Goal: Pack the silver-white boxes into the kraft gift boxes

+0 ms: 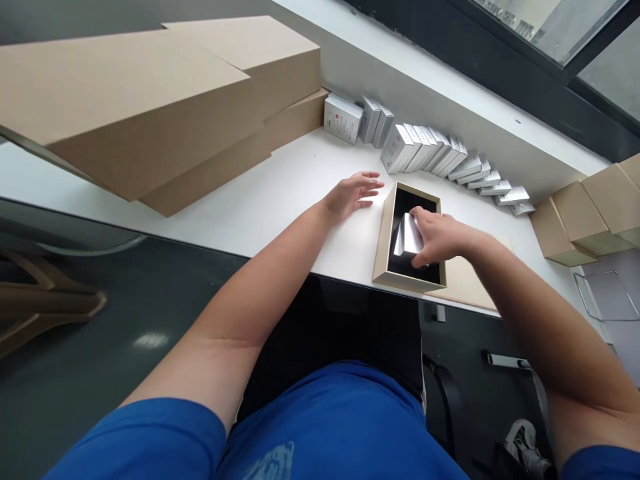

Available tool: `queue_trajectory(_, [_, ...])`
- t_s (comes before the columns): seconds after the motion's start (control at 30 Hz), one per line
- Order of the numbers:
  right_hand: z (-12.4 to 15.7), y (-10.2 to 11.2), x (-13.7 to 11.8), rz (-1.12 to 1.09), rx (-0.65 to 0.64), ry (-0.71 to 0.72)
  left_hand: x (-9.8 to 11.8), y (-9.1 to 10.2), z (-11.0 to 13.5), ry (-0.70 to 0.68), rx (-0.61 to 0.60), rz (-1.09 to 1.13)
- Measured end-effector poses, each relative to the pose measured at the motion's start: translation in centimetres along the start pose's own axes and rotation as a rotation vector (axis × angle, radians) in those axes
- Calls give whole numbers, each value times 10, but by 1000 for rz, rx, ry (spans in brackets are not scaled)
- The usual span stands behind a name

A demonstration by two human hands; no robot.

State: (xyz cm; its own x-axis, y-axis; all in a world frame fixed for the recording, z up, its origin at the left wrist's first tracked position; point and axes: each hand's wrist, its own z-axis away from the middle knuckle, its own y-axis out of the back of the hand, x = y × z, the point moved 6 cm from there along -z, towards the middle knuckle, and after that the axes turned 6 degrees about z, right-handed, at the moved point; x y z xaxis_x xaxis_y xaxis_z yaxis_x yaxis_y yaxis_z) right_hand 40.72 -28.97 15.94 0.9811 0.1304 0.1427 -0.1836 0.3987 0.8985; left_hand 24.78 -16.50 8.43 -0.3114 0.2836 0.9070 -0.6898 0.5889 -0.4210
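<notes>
An open tan box (384, 250) with a black lining stands on the white table in front of me. My right hand (436, 235) reaches inside it, with thumb and fingers around a small white box (411, 235). Another white edge shows just left of that box, partly hidden. My left hand (354, 193) hovers or rests at the table just left of the tan box, fingers stretched and holding nothing. Behind both hands, a row of small white boxes (425, 148) leans along the wall ledge.
Large tan boxes (200, 120) are stacked at the left of the white table (295, 193). More tan boxes (575, 213) stand at the right end. A flat tan board (467, 283) lies right of the open box. A wooden chair part (45, 300) is at lower left.
</notes>
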Motion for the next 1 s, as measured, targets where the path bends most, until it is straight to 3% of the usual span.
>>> queue_trajectory(0.17, [-20, -8, 5, 36, 211, 20, -15, -8, -2, 8, -108, -210])
queue_trajectory(0.3, [-14, 5, 18, 70, 497, 17, -25, -9, 0, 58, -113, -269])
queue_trajectory(0.37, [-6, 11, 27, 71, 580, -4, -26, -10, 1, 73, -127, -292])
queue_trajectory(0.53, [9, 10, 60, -24, 553, -54, -27, -9, 1, 68, -143, -314])
queue_trajectory(0.7, [9, 6, 99, -277, 617, -184, -29, -4, -6, 12, -111, -342])
queue_trajectory(0.83, [-13, 11, 112, -432, 671, -263, -24, -4, -8, -49, -85, -398])
queue_trajectory(1.0, [-65, 41, 120, -565, 779, -315, -22, -4, -5, -56, -57, -517])
